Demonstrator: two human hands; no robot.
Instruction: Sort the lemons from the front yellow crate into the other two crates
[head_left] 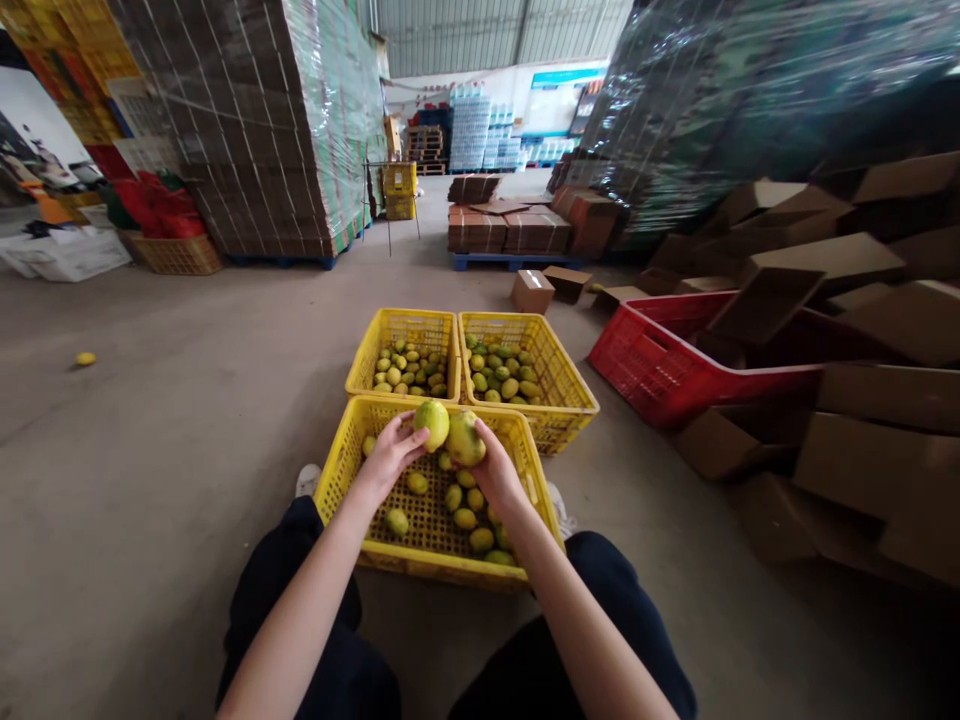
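My left hand is closed round a yellow-green lemon. In my right hand is a second lemon, greener and with brownish marks. The two fruits are held side by side over the near yellow crate. Several more lemons lie in that crate, mostly along its right side, with a few scattered on the left. Behind it stand two more yellow crates, the far left crate and the far right crate, both partly filled with lemons. My forearms cover part of the near crate.
To the right, a red crate stands among piled cardboard boxes. One loose lemon lies on the floor at left. Farther back are wrapped pallet stacks and a blue pallet with flattened cardboard.
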